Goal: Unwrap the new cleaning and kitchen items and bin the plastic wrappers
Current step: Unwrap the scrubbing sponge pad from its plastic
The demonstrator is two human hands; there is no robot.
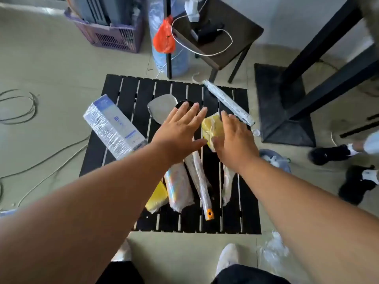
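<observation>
Yellow wrapped item (210, 128): near end under my right hand (235, 140). Black round object (184, 103): mostly behind my left fingers (191, 112). Box (114, 128) print: too small to read. Purple basket (114, 35): cut by top edge.

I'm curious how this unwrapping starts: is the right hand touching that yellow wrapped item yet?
Cannot tell. In the head view the right hand lies flat, fingers straight, overlapping the yellow wrapped item, but seen from above, contact or a gap is hidden.

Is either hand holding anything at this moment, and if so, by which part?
Nothing is held. The left hand and right hand are both spread flat with straight fingers over the wrapped items on the black slatted table.
</observation>
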